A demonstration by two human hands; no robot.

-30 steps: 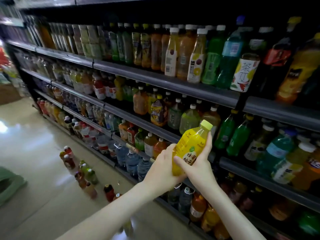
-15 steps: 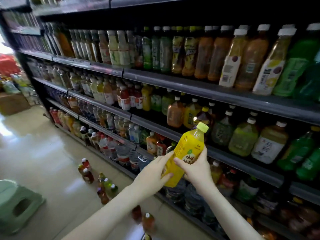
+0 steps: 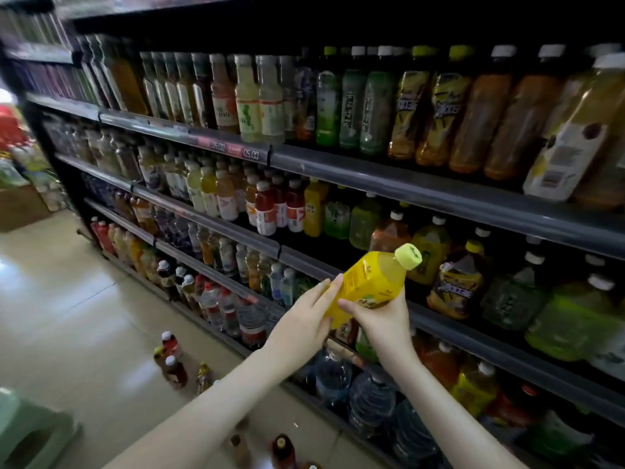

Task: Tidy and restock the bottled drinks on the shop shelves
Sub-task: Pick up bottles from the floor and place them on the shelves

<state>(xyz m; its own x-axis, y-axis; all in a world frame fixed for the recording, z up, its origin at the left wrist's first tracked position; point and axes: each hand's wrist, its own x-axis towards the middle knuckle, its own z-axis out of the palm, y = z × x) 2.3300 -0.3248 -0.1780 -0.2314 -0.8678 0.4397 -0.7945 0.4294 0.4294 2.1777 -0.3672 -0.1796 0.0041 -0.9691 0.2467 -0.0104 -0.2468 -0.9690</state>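
Observation:
A yellow drink bottle (image 3: 373, 282) with a pale green cap is tilted, cap up and to the right, in front of the dark shop shelves (image 3: 439, 194). My right hand (image 3: 384, 321) grips its lower half from below, thumb across the label. My left hand (image 3: 304, 323) lies against the bottle's left side and base with nearly straight fingers. The shelves behind are packed with rows of tea, juice and water bottles. A matching yellow bottle (image 3: 313, 208) stands on the second shelf.
Loose bottles (image 3: 172, 362) stand on the tiled floor near the shelf foot, and more bottles (image 3: 282, 450) show below my arms. A pale green stool (image 3: 30, 431) sits at the bottom left. Large water jugs (image 3: 370, 399) fill the lowest shelf.
My view has swung left along the shelves. The yellow bottle has tipped further to the right, and both hands stay on it.

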